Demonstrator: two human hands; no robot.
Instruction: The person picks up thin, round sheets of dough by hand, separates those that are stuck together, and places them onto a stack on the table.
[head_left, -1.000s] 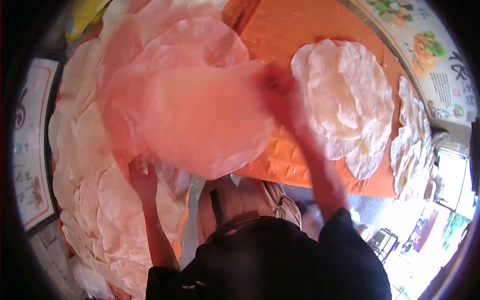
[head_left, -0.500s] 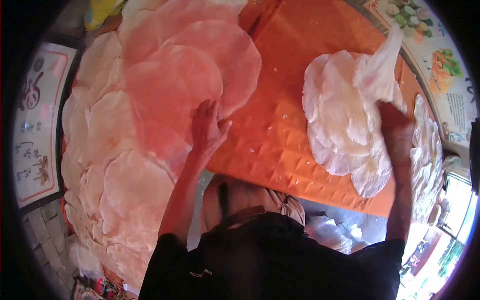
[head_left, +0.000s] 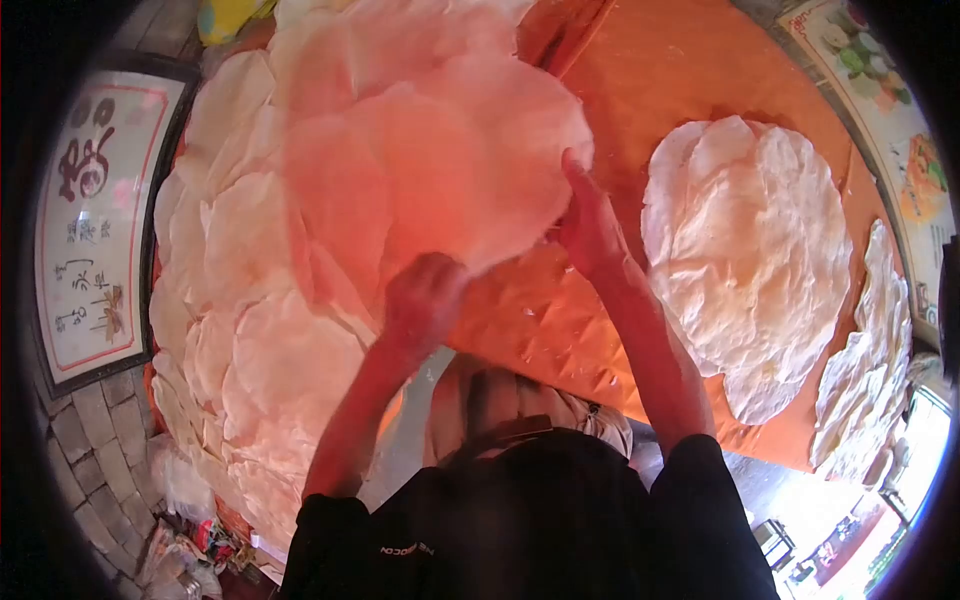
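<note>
A thin round flatbread sheet [head_left: 470,160] spreads in front of me, partly over other pale sheets on the orange cloth. My left hand [head_left: 425,295] is closed at its near edge, fingers curled and slightly blurred. At the right edge, my right hand [head_left: 590,220] grips the rim, thumb on top and the other fingers mostly hidden. To the right lies a flat stack of wrinkled flatbreads [head_left: 745,250], apart from both hands.
Overlapping flatbreads [head_left: 235,250] cover the left side of the orange cloth [head_left: 670,70]. More sheets [head_left: 865,360] lie along the far right edge. A framed calligraphy panel [head_left: 105,230] stands at left, with plastic bags [head_left: 180,560] below it.
My right hand has come left from the right stack to the round sheet's edge; the sheet it lifted there now lies flat. My left hand has moved slightly down and closed.
</note>
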